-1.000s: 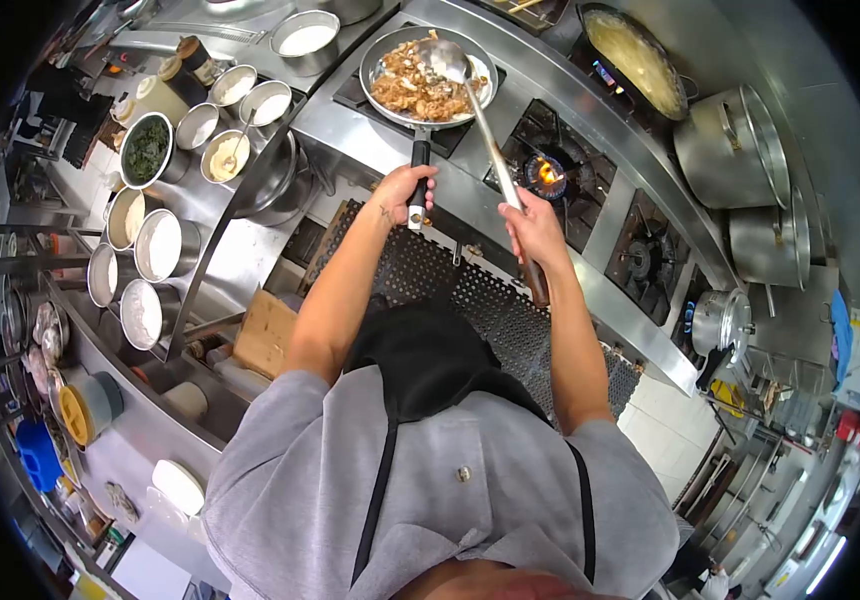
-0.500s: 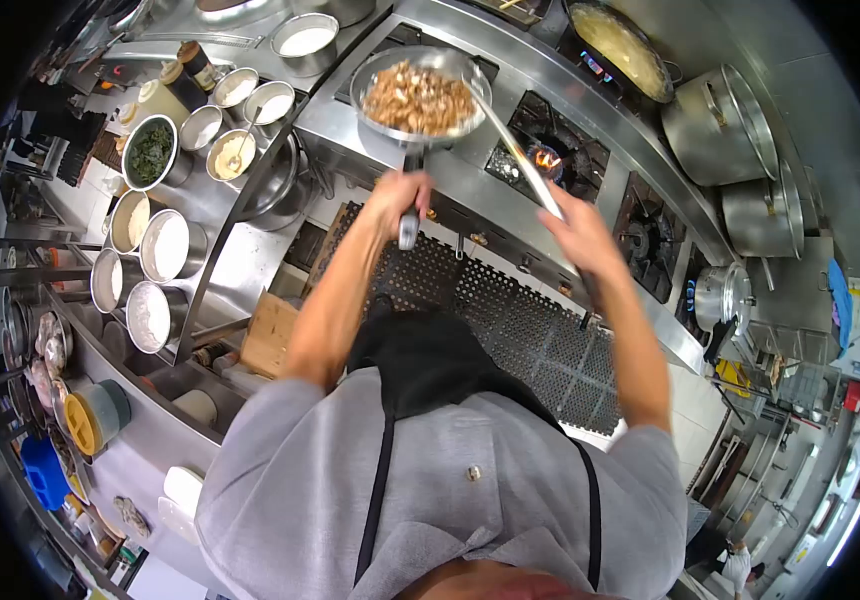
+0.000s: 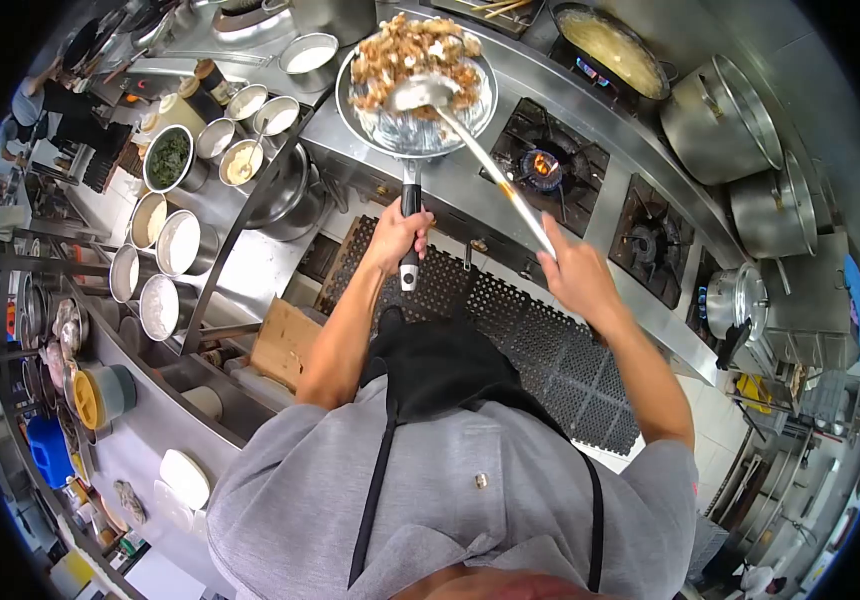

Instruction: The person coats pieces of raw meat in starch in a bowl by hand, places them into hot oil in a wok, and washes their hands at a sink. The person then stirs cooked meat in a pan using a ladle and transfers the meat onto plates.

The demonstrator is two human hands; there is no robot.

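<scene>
My left hand (image 3: pixel 399 236) is wrapped round the black handle of a frying pan (image 3: pixel 390 135). The pan is held over the steel front of the stove, left of the lit burner. Brown chopped food (image 3: pixel 418 50), like meat pieces, is heaped toward the pan's far side, and some of it rises over the rim. Closed on the long handle of a ladle (image 3: pixel 480 152), my right hand (image 3: pixel 578 272) is to the right of the pan. The ladle's rounded metal bowl lies against the near side of the food.
A lit burner (image 3: pixel 542 168) shows a flame right of the pan. Behind it, a wide pan of yellowish liquid (image 3: pixel 605 50) sits over blue flames. Large pots (image 3: pixel 715 120) stand at right. Metal containers (image 3: pixel 178 243) of pale ingredients and one of dark greens (image 3: pixel 168 160) line the left.
The food has shifted to the pan's far side, baring its shiny near bottom. The ladle's bowl has moved left into the pan, and my left hand with the handle is slightly lower.
</scene>
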